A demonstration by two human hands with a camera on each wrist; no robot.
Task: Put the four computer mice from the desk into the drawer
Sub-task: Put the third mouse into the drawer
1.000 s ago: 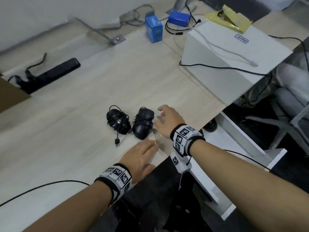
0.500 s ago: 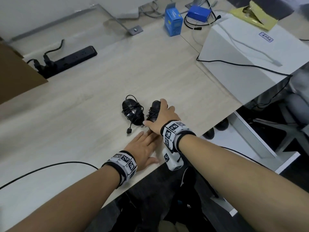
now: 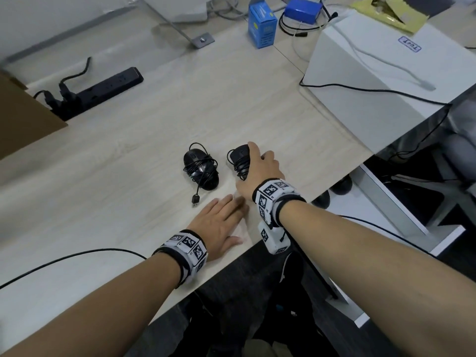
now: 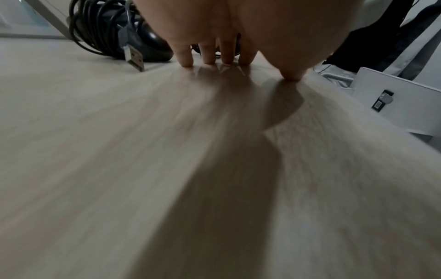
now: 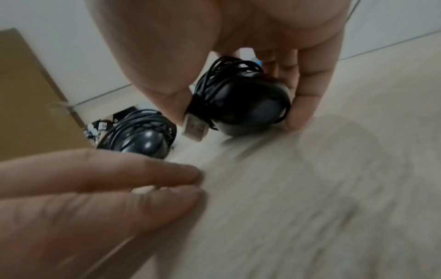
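Observation:
Two black mice with their cables wound round them lie on the pale wooden desk point(image 3: 128, 163). My right hand point(image 3: 260, 166) grips the right mouse point(image 3: 239, 158) point(image 5: 241, 105) from above, thumb on one side and fingers on the other; it still touches the desk. The left mouse point(image 3: 201, 168) point(image 4: 119, 37) point(image 5: 143, 136) lies free beside it, its USB plug point(image 3: 195, 199) trailing toward me. My left hand point(image 3: 219, 222) rests flat on the desk just behind both mice, fingertips point(image 4: 186, 60) down on the wood. No drawer is in view.
A black power strip point(image 3: 103, 91) lies at the back left beside a brown cardboard box point(image 3: 23, 119). A blue carton point(image 3: 261, 24) and a white box point(image 3: 381, 81) with cables stand at the back right. The desk's front edge runs just behind my left wrist.
My right hand moved forward from beside the right mouse and closed over it. The left hand stayed flat on the desk. The camera shifted closer.

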